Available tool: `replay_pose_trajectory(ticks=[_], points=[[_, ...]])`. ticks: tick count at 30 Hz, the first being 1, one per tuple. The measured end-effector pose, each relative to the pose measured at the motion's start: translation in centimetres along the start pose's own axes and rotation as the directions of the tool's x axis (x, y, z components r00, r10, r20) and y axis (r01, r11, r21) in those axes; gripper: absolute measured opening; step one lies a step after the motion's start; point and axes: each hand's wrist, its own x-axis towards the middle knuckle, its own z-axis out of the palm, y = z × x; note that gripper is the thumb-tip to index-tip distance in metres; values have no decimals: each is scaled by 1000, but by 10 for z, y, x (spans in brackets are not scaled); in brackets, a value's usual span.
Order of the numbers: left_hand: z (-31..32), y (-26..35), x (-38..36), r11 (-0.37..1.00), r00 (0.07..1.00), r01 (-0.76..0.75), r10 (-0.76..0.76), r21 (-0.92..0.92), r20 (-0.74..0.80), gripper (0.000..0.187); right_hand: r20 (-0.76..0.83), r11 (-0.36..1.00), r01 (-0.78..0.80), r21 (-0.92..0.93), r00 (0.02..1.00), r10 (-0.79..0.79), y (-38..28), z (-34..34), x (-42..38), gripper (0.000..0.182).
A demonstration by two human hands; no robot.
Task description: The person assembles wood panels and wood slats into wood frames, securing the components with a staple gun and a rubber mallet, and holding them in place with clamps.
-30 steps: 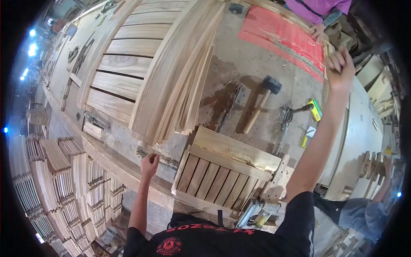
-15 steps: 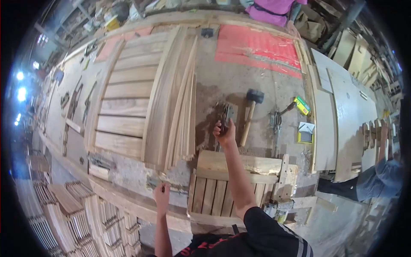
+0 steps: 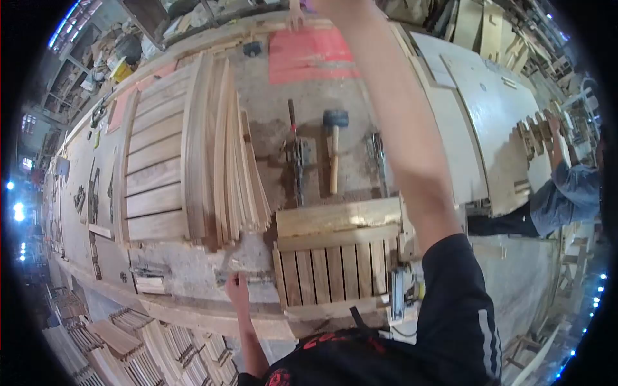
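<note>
My left hand [image 3: 238, 291] is closed near the front edge of the table, beside a metal clamp bar [image 3: 261, 278]. Something small and dark shows at its fingertips, too small to name. My right forearm [image 3: 412, 122] stretches up past the top of the view, so that hand is out of sight. Left of this arm, a bar clamp [image 3: 297, 154] with a red-marked handle lies on the table, and a mallet [image 3: 334, 157] with a black head lies beside it. Closer to me is a small slatted wooden panel [image 3: 335, 273] with a board [image 3: 338, 217] along its far side.
A large slatted panel [image 3: 154, 154] and a fanned stack of wooden strips [image 3: 225, 154] lie at left. A red sheet [image 3: 309, 55] is at the far side, near another person's hand [image 3: 295, 18]. At right, a co-worker [image 3: 563, 193] handles wooden pieces. Slatted parts [image 3: 174, 350] are stacked below left.
My right hand has let go of the clamp and moved up out of view. The view has shifted right, so the table things appear further left. My left hand stays closed near the clamp bar.
</note>
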Motion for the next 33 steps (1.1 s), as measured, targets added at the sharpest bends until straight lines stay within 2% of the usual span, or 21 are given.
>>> replay_pose_trajectory(ticks=[2, 3, 4, 5, 6, 7, 9, 10, 12, 15, 19, 21, 22, 25, 28, 31, 33], points=[[3, -5, 0, 1000, 1000, -17, 17, -2, 14, 19, -55, 904, -70, -422, 997, 51, 55, -38, -85, 17], [2, -5, 2, 1000, 1000, -28, 28, -7, 10, 19, 10, 637, 223, -738, 947, -320, 71, -38, -126, 18], [2, 0, 3, 999, 1000, -23, 23, -40, 1, 19, 132, 533, 353, -769, 903, -408, 137, -70, -165, 21], [3, 7, 2, 997, 1000, -20, 19, -73, -14, 20, -8, 293, -55, -955, 987, 159, 190, -92, -210, 49], [0, 10, -1, 995, 1000, -17, 15, -102, -27, 20, 155, 62, 147, -987, 977, 145, 253, -125, -272, 64], [-2, 6, -1, 996, 1000, 3, -5, -93, -16, 20, -13, -48, 15, -999, 835, 550, 260, -126, -303, 69], [3, -4, 2, 997, 999, 37, -36, -74, 21, 21, 48, 115, -8, -993, 878, 477, 301, -149, -358, 76], [-2, 13, 0, 995, 997, 63, -60, -77, 42, 21, 93, 147, 37, -988, 914, 395, 318, -159, -380, 77], [0, 4, 0, 997, 1000, 28, -27, -71, 12, 21, 178, 195, 137, -971, 962, 209, 342, -168, -399, 79], [3, 6, 5, 994, 1000, 21, -23, -109, -18, 22, 153, 277, 83, -957, 959, 239, 343, -172, -396, 78], [1, 2, -1, 974, 987, 154, -146, -164, 64, 23, 150, 269, 86, -959, 962, 229, 349, -178, -402, 81], [4, 2, 2, 987, 994, 106, -101, -124, 45, 25, 154, 235, 99, -967, 961, 228, 351, -176, -395, 87], [2, 1, 1, 991, 996, 85, -82, -101, 34, 26, 179, 173, 135, -976, 947, 268, 350, -177, -395, 90], [5, -11, 5, 997, 999, 46, -46, -65, 2, 26, 198, 197, 148, -969, 944, 263, 346, -176, -394, 92], [4, -13, 5, 994, 996, 88, -87, -67, 20, 26, 201, 163, 165, -973, 949, 241, 347, -176, -395, 87], [1, 0, 0, 998, 998, 57, -57, -12, -13, 26, 225, 212, 166, -963, 929, 293, 350, -175, -381, 81], [2, -19, 5, 997, 997, 76, -76, -19, -28, 26, 265, 168, 219, -961, 904, 336, 337, -166, -374, 74]])
